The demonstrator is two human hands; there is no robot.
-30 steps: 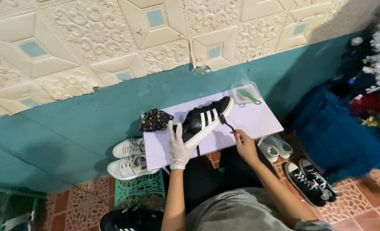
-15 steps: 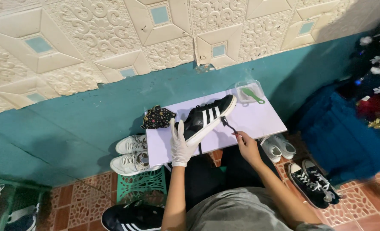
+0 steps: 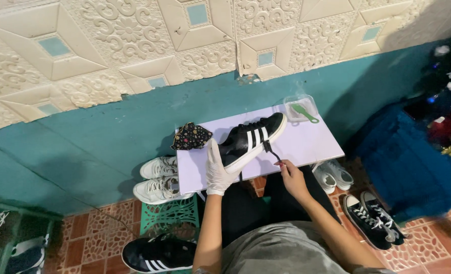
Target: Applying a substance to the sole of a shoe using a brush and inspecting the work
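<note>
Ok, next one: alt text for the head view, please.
A gloved left hand steadies a black sneaker with white stripes on a white board, while the bare right hand holds a small brush against its side. More shoes lie on the tiled floor around.

Gloved left hand [image 3: 218, 170] gripping black striped sneaker [image 3: 251, 140], right hand [image 3: 291, 177] holding small brush [image 3: 271, 150], white board [image 3: 311, 144]
</note>
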